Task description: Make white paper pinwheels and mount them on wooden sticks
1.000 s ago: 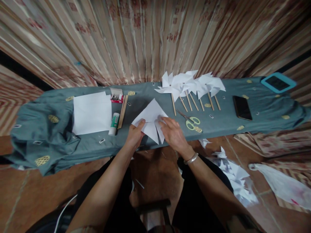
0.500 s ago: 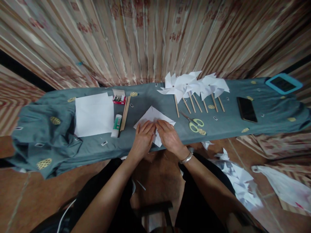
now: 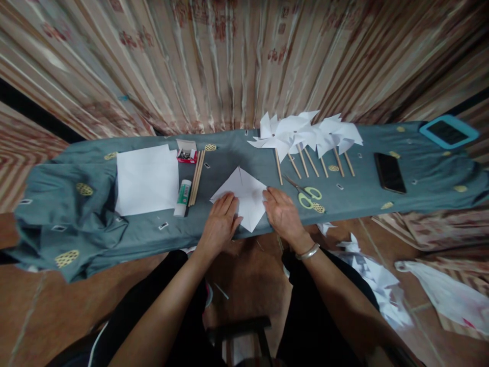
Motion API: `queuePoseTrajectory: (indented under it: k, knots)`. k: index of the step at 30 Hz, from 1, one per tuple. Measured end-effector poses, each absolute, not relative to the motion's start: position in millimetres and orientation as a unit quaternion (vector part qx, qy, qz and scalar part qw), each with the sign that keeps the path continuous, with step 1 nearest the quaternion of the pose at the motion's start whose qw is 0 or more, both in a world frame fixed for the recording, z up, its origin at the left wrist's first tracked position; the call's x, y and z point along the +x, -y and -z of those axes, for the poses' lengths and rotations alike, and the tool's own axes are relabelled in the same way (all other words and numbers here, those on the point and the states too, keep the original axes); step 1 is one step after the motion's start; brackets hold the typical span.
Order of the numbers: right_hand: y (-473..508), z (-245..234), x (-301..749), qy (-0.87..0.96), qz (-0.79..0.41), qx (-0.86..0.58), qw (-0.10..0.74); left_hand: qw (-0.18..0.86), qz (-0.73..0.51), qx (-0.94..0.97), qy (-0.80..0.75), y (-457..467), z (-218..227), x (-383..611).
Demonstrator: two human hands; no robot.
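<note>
A white square sheet of paper [image 3: 249, 187] lies cornerwise on the cloth-covered table, with short slits running in from its corners. My left hand [image 3: 221, 216] rests flat on its left side, fingers stretched forward. On the opposite edge lies my right hand [image 3: 280, 210], fingers extended and flat, a silver bangle at the wrist. Both hands touch the paper without gripping it. Just right of the sheet are scissors [image 3: 305, 195] with green handles. To the left stand wooden sticks [image 3: 196, 178] side by side and a green-and-white glue stick [image 3: 183, 198] lying down.
A stack of white paper [image 3: 147, 181] is at left, near a red box of small metal pieces [image 3: 187, 153]. Several paper pinwheels [image 3: 294, 135] lie at the back. A phone [image 3: 389, 173] and a blue-framed tablet [image 3: 449, 131] sit at right. More pinwheels in a clear bag [image 3: 376, 285] rest on the floor.
My hands have moved apart from the paper's middle to its left and right sides, uncovering its centre. The paper has stayed in about the same place.
</note>
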State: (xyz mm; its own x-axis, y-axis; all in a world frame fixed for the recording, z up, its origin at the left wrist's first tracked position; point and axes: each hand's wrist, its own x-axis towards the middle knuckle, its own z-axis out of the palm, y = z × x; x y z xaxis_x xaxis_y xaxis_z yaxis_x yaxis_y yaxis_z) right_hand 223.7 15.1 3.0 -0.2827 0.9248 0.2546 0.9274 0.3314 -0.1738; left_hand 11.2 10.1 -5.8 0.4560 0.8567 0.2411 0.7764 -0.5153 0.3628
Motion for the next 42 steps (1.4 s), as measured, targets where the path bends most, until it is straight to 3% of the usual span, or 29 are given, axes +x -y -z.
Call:
queuePoseTrajectory:
  k: [13,29,42]
  knots:
    - [-24,-10,187,0.864,-0.046,-0.477,0.153,0.083,-0.207,0.839,-0.496,-9,0,4]
    - [-27,-5,171,0.852,-0.067,-0.495,0.157,0.09,-0.189,0.838,-0.503,-8,-7,-2]
    - [-25,-7,171,0.853,-0.071,-0.492,0.16,0.037,-0.183,0.832,-0.522,-4,-6,-10]
